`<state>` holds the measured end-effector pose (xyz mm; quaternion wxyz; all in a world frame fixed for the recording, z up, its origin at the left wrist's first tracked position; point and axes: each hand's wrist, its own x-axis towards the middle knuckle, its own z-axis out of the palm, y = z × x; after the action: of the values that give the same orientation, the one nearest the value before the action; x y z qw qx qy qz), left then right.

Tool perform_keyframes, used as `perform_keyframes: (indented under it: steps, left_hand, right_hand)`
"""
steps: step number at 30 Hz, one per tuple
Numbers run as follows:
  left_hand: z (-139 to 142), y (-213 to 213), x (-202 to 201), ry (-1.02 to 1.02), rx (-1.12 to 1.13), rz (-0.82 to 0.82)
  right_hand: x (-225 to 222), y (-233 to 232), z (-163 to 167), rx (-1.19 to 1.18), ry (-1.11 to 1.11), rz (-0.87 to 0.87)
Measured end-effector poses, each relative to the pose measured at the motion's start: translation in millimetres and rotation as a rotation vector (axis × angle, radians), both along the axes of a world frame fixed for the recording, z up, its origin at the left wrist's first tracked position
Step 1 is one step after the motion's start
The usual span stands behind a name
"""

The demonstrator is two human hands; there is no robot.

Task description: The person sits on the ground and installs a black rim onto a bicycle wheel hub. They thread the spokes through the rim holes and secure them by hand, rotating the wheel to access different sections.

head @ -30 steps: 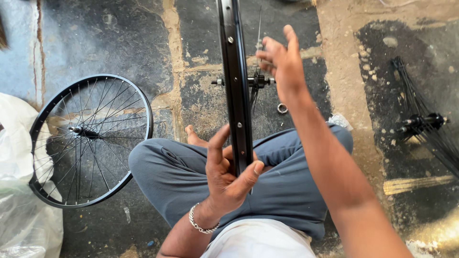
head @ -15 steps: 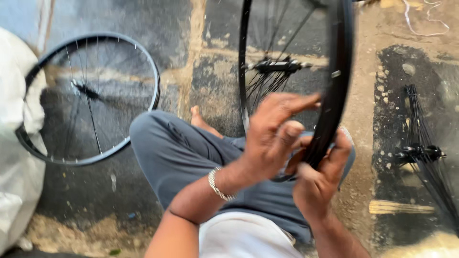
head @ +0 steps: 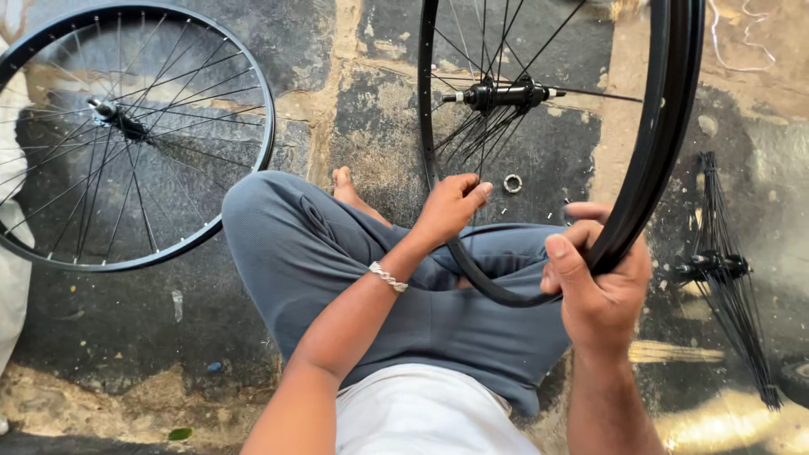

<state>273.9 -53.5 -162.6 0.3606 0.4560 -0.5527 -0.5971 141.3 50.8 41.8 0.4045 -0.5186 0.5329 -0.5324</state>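
I sit cross-legged on a stone floor with a black spoked bicycle wheel (head: 666,126) standing upright over my lap. Its hub (head: 504,93) sits high in the view. My right hand (head: 600,291) grips the lower right of the rim, thumb over the inner edge. My left hand (head: 451,206), with a metal bracelet on the wrist, has its fingers curled shut at the spokes just inside the lower left of the rim. The wheel's bottom rests against my grey trousers (head: 337,270).
A second black spoked wheel (head: 253,109) lies flat on the floor to my left. A hub with a bundle of loose spokes (head: 716,270) lies at the right. A small metal ring (head: 512,183) lies on the floor behind the wheel. A white sack (head: 10,278) sits at the left edge.
The wheel has turned from edge-on to nearly face-on. My right hand came down from the hub to the lower rim; my left hand moved from the rim to the spokes.
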Motion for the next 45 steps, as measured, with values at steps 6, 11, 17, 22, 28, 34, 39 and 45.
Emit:
perform_keyframes:
  steps: [6,11,17,22,28,34,39,45]
  left_hand:
    - [40.4,12.0,-9.5,0.894,0.274,-0.075]
    - [68.5,15.3,-26.2,0.883,0.305,-0.009]
    - [63.5,-7.9,4.6,0.009,-0.406,-0.095]
    - [64.2,-55.7,19.0,-1.014,-1.283,0.004]
    - [71.9,-78.0,24.8,-1.18,-1.444,-0.068]
    - [63.4,-82.1,32.0,-1.237,-1.509,-0.164]
    - [56.0,-88.5,44.6,-1.153,-1.511,-0.094]
    - [44.3,-89.9,38.6,-1.19,-1.457,-0.129]
  right_hand:
    - [-0.3,-5.6,-3.8,0.272,0.123,0.06]
    - [-1.3,-0.2,-7.7,0.331,0.099,0.093]
    - [-10.8,1.0,-6.8,0.304,0.202,0.148]
    - [-9.4,4.8,-3.8,0.306,0.193,0.151]
    - [-13.2,4.1,-2.7,0.278,0.189,0.089]
    - [-15.6,5.3,-6.6,0.258,0.159,0.147]
    - [-15.0,5.2,-6.9,0.228,0.182,0.157]
    - [-9.1,6.9,-7.2,0.23,0.172,0.158]
